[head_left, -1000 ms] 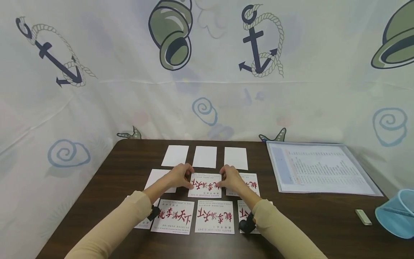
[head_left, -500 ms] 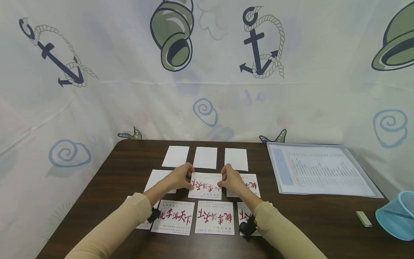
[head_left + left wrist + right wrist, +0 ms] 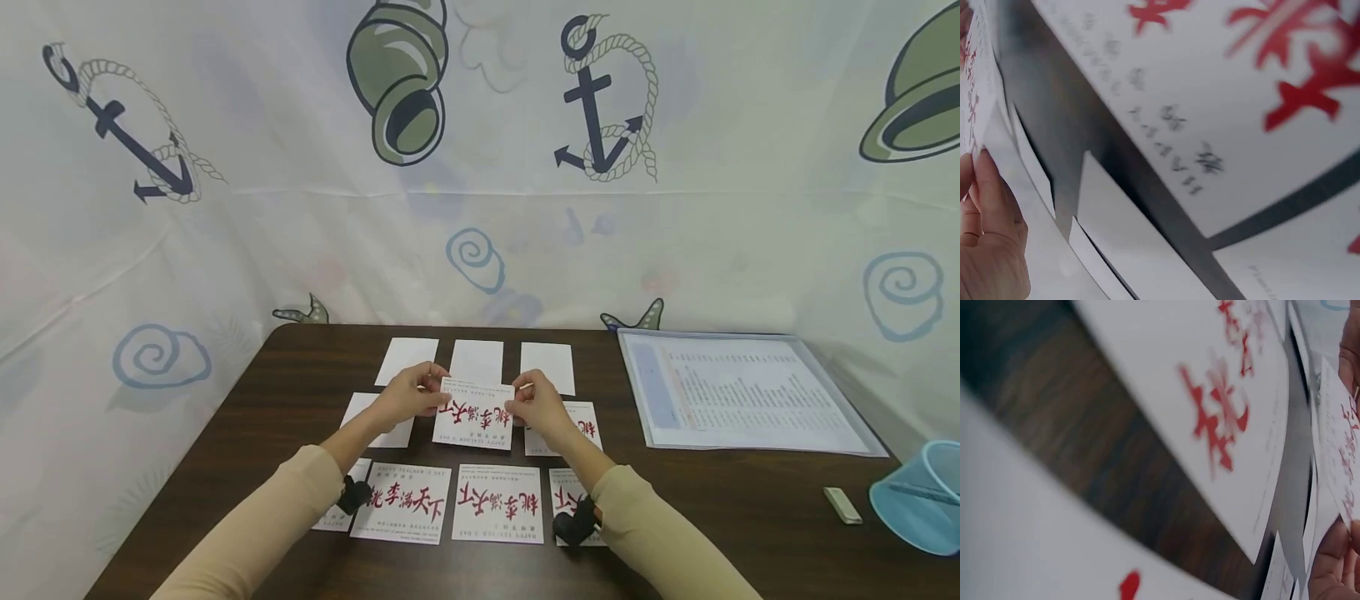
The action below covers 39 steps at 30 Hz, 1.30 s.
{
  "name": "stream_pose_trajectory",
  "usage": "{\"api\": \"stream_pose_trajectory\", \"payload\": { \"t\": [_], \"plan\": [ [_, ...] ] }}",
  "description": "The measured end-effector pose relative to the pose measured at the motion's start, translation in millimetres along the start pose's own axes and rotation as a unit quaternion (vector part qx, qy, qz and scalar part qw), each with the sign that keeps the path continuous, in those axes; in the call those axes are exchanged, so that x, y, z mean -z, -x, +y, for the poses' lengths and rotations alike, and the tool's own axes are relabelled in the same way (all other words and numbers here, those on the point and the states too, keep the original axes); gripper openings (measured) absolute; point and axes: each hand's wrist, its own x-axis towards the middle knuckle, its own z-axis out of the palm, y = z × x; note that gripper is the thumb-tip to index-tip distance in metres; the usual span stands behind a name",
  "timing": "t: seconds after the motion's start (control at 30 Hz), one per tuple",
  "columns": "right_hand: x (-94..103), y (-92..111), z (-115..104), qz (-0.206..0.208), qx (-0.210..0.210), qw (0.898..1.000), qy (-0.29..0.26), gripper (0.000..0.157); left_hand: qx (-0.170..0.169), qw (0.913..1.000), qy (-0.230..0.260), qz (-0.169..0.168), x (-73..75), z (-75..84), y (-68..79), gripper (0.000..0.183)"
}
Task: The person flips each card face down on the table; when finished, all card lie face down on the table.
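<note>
A white card with red Chinese lettering (image 3: 474,417) is held up between both hands, tilted just above the table. My left hand (image 3: 408,395) pinches its left edge near the top corner; my right hand (image 3: 542,408) pinches the right edge. The left wrist view shows the left hand (image 3: 994,231) with fingertips on the card's edge. In the right wrist view, the right hand (image 3: 1335,565) grips the same card (image 3: 1340,447), with part of the other hand above. A blank card (image 3: 382,425) lies left of it, and a red-lettered card (image 3: 581,425) lies right, partly behind the right hand.
Three blank cards (image 3: 476,364) line the back of the dark table (image 3: 315,367). Several red-lettered cards (image 3: 497,504) form the front row, some partly under the forearms. Rightward are a sleeved printed sheet (image 3: 742,392), a small pale bar (image 3: 843,504) and a blue cup (image 3: 918,497).
Both hands have raised the middle red-lettered card off the table and moved slightly away from the body with it. The other cards have stayed in place.
</note>
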Motion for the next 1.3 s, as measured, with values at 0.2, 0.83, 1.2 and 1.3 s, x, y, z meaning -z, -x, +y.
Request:
{"api": "stream_pose_trajectory", "payload": {
  "t": [0.2, 0.83, 1.2, 1.3],
  "plan": [
    [-2.4, -2.7, 0.9, 0.044, 0.005, 0.997, -0.067, 0.035, 0.026, 0.9943, 0.103, 0.011, 0.8, 2.8, -3.4, 0.028],
    [-52.6, 22.8, -27.0, 0.121, 0.238, 0.961, 0.074, 0.027, -0.024, 0.9769, 0.124, 0.172, -24.8, 47.7, -7.4, 0.025],
    [-48.1, 19.3, -25.7, 0.194, 0.343, 0.915, 0.088, 0.021, -0.076, 0.9688, 0.156, 0.177, -32.8, 59.7, -6.1, 0.027],
    [-45.4, 17.7, -25.1, 0.208, 0.341, 0.914, 0.075, 0.020, -0.082, 0.9707, 0.144, 0.174, -31.5, 57.5, -4.0, 0.033]
  ]
}}
